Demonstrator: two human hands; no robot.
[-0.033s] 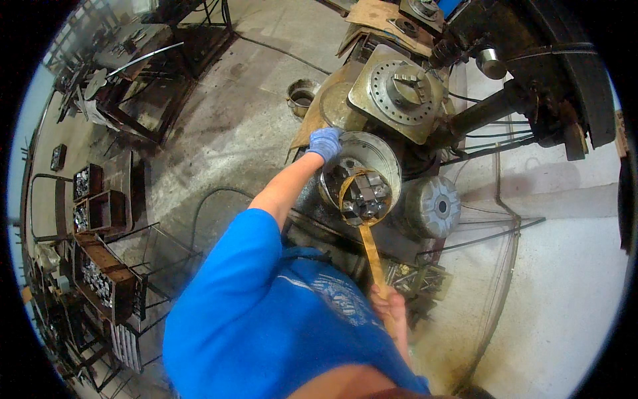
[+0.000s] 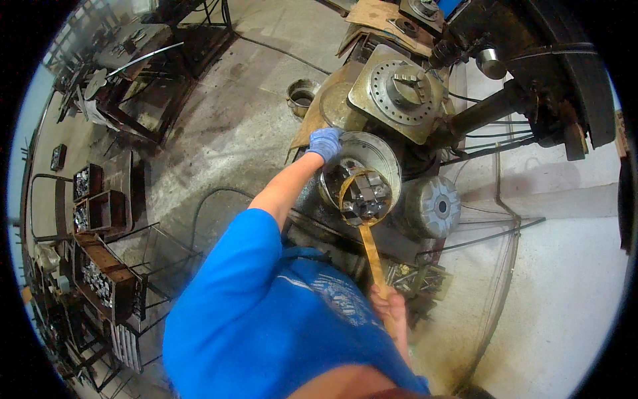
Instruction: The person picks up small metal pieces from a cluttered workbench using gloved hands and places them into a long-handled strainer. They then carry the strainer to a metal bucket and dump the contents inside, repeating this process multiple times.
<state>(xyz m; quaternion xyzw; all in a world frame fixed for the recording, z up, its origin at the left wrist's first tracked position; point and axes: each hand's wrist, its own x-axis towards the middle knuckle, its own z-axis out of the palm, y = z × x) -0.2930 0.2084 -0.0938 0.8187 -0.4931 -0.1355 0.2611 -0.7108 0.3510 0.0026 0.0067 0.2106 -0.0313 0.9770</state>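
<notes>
My left hand [image 2: 325, 144], in a blue glove, grips the near-left part of the rim of a round metal bucket [image 2: 382, 154]. Bare, my right hand [image 2: 389, 302] is closed around the flat, yellowish handle of a long-handled round scoop [image 2: 372, 253], low and close to my body. The scoop's ring-shaped head lies inside the bucket's mouth. Blocky metal parts [image 2: 365, 191], dark and shiny, are heaped within that ring. How deep the scoop reaches into the bucket is hidden by the parts.
Beyond the bucket stands a square machine table with a round, drilled plate [image 2: 372, 86]. A dark machine arm [image 2: 551, 80] rises at right. Beside the bucket is a grey drum-like part [image 2: 432, 207]. Small parts fill a tray [image 2: 419, 279] below. Rusty metal bins [image 2: 106, 279] stand at left.
</notes>
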